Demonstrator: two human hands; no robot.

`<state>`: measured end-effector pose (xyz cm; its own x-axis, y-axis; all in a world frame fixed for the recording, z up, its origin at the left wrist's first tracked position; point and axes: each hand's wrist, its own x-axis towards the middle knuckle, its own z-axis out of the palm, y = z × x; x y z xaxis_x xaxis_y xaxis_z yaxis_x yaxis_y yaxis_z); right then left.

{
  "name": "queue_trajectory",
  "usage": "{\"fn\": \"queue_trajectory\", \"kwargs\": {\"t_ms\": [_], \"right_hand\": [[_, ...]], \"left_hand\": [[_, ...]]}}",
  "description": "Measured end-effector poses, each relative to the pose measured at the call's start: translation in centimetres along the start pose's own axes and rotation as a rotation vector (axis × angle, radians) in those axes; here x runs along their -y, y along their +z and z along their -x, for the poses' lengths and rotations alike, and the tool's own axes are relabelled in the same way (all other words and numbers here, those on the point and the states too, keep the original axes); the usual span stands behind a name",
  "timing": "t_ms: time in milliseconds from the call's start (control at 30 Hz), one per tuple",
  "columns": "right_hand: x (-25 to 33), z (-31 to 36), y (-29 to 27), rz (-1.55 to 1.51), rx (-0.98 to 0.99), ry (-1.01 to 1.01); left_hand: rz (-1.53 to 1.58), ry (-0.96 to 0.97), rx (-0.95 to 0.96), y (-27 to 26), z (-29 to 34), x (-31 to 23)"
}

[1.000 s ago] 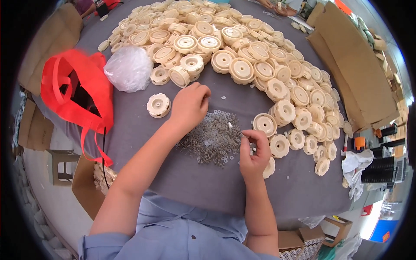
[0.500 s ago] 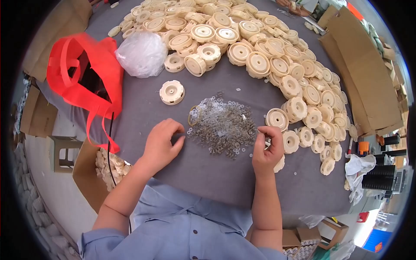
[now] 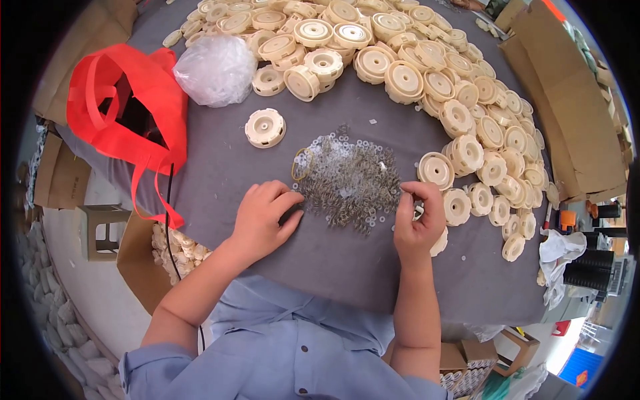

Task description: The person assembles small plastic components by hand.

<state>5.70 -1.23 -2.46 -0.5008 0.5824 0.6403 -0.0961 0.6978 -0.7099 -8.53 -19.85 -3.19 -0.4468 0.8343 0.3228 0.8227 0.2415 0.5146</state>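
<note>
A heap of small metal springs (image 3: 353,200) mixed with clear washers (image 3: 327,148) lies on the grey cloth between my hands. My left hand (image 3: 267,217) rests at the heap's left edge, its thumb apart from the curved fingers and nothing visible in it. At the right side of the heap, my right hand (image 3: 420,217) is closed in a pinch, thumb against forefinger. Whatever it may hold is too small to make out. Beyond my left hand, a single cream round plastic part (image 3: 265,128) lies by itself. A yellowish rubber band (image 3: 301,165) loops at the heap's upper left.
Many cream round parts (image 3: 403,81) are piled in an arc along the back and right. A clear plastic bag (image 3: 215,71) and a red bag (image 3: 170,123) stand at left. Cardboard (image 3: 567,113) borders the right; a box of cream pieces (image 3: 143,260) sits lower left.
My left hand has moved right, up to the heap's edge. My right hand keeps its pinch beside the heap. The whole view has shifted slightly.
</note>
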Motion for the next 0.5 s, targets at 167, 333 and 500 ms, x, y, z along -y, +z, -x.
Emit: {"fn": "queue_trajectory", "kwargs": {"t_ms": [167,333,500], "right_hand": [[-0.3,0.2,0.4,-0.041,-0.01,0.02],[-0.6,0.4,0.1,-0.085,-0.003,0.121],[-0.3,0.2,-0.1,-0.685,0.088,0.603]], "left_hand": [[0.055,0.032,0.0,-0.7,-1.2,0.3],[0.426,-0.126,0.014,-0.4,-4.5,-1.5],[1.321,-0.305,0.213,2.3,-7.5,-3.4]]}}
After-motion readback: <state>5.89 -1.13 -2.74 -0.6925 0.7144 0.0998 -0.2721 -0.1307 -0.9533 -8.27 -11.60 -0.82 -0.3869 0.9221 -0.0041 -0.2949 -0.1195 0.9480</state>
